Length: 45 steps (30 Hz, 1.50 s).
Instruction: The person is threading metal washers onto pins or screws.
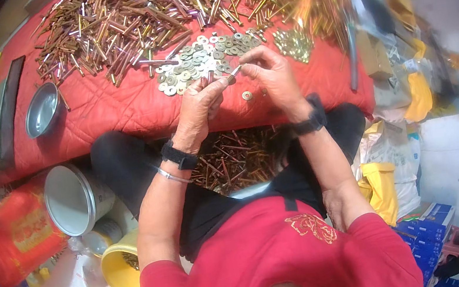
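Observation:
My left hand [199, 105] is closed around a few short copper-coloured metal rods, which look like anchor bolts. One bolt [235, 74] sticks out from its thumb and fingertips, its pale end pointing up to the right. At that end, the thumb and forefinger of my right hand [273, 73] pinch together; any small part between them is hidden. Just beyond both hands spreads a pile of flat round washers [194, 64]. A single washer [247, 96] lies on the red cloth below the hands. Small brassy pieces, probably nuts [294, 45], are heaped to the right.
A large heap of copper and yellowish bolts [116, 23] covers the far side of the red cloth [100, 112]. A metal bowl [43, 109] stands at left. More bolts [234, 157] lie between my knees. Buckets [69, 200] and bags are at left; yellow sacks [380, 192] are at right.

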Motion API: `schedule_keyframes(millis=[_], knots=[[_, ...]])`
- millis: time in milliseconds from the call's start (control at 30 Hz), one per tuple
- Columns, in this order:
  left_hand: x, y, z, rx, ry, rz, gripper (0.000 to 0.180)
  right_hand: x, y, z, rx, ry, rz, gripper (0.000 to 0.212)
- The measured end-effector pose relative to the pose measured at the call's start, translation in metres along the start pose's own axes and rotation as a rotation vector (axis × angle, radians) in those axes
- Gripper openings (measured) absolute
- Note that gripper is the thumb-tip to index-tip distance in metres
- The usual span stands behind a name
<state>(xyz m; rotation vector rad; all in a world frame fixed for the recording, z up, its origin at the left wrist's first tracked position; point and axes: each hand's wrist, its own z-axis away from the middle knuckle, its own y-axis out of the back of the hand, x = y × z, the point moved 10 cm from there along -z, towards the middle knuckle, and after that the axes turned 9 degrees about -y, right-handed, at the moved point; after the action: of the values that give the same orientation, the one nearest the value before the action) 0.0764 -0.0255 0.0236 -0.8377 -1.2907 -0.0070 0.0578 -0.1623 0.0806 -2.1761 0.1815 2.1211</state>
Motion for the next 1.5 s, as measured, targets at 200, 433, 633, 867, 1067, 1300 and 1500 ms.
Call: schedule_keyframes(millis=[200,433,633,867,1067,1300,1500], knots=[[-0.003,-0.002,-0.002,-0.098,0.056,0.045,0.015,-0.019,-0.004,0.0,-0.095,0.115,0.13,0.008],[-0.001,-0.005,0.002,-0.164,0.083,-0.052,0.016,-0.023,-0.013,0.007,-0.202,-0.023,0.63,0.004],[-0.017,-0.017,0.005,-0.24,0.196,0.27,0.018,-0.025,-0.009,0.016,-0.14,-0.029,0.423,0.012],[0.009,-0.006,0.0,-0.151,-0.109,-0.289,0.014,0.002,-0.004,0.012,-0.181,-0.066,0.58,0.026],[0.005,-0.008,-0.001,-0.197,-0.048,-0.253,0.012,0.002,-0.002,0.013,-0.1,-0.044,0.596,0.039],[-0.002,-0.007,0.001,-0.157,0.047,-0.249,0.011,0.045,0.012,0.014,-0.197,-0.428,0.191,0.034],[-0.005,-0.002,-0.002,-0.141,0.057,-0.143,0.015,-0.003,0.0,0.01,-0.001,0.059,0.558,0.03]])
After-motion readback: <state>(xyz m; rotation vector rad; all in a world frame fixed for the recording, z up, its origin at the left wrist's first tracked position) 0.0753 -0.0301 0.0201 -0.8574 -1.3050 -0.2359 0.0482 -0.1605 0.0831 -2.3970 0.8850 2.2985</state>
